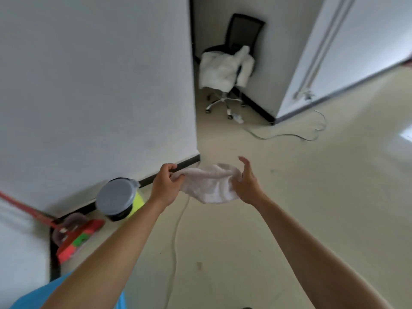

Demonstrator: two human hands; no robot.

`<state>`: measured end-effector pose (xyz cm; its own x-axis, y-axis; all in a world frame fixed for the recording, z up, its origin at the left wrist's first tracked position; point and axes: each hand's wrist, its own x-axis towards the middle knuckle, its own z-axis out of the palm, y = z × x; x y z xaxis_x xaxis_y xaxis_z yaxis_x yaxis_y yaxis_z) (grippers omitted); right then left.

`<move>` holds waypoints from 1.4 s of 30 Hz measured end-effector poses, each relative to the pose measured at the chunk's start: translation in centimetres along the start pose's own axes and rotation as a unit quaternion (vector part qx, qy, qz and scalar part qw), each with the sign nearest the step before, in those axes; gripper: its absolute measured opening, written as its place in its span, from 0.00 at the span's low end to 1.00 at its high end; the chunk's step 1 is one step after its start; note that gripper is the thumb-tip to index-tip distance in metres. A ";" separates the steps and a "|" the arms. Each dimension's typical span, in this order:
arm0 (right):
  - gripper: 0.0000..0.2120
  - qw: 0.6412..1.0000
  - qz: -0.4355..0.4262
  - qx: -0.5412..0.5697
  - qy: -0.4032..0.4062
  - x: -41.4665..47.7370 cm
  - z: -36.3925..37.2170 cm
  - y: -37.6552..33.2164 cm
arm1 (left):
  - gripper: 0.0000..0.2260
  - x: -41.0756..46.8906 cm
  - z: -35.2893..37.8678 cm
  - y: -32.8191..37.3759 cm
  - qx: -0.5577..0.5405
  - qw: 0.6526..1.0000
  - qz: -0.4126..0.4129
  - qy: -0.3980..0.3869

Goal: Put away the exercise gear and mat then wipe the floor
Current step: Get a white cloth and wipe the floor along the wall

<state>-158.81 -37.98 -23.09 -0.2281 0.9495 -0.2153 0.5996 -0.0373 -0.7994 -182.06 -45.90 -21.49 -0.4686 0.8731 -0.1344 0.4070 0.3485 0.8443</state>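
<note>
A white cloth [208,185] hangs bunched in the air between my two hands, above the cream floor [289,208]. My left hand [166,186] pinches its left edge with closed fingers. My right hand [246,182] holds the cloth's right side from beneath, thumb and fingers partly spread upward. No exercise gear or mat is in view.
A yellow-green bucket with a grey lid [118,198] stands by the wall on the left. A red broom and dustpan [73,236] lean in the corner. A black office chair draped with a white garment [227,68] stands in the far alcove. Cables [176,241] run across the floor.
</note>
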 end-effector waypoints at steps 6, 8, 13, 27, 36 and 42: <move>0.23 0.997 0.024 -0.070 0.039 -0.3 -15.3 10.8 | 0.17 0.3 16.8 11.5 0.025 0.995 0.069 -0.073; 0.25 0.994 0.036 -0.083 0.062 -0.1 -19.4 13.6 | 0.15 0.6 21.6 14.9 0.044 0.988 0.110 -0.095; 0.13 0.962 0.089 -0.229 0.121 3.1 -28.7 20.8 | 0.09 3.2 33.2 21.5 0.094 0.965 0.203 -0.140; 0.13 0.876 0.279 -0.211 0.332 19.5 -61.1 35.3 | 0.09 17.7 70.6 47.4 0.120 0.860 0.383 -0.316; 0.21 0.850 0.331 0.041 0.409 28.6 -79.2 46.9 | 0.11 21.8 93.4 60.2 0.171 0.809 0.421 -0.373; 0.15 0.856 0.316 0.088 0.400 37.7 -92.8 55.9 | 0.15 25.8 108.4 69.1 0.204 0.817 0.399 -0.362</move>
<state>-62.67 24.64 -23.83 0.7397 0.6291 -0.2389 0.2684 -0.6014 -0.7525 -81.05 37.66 -22.89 0.6013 0.7988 -0.0216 0.6531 -0.4757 0.5892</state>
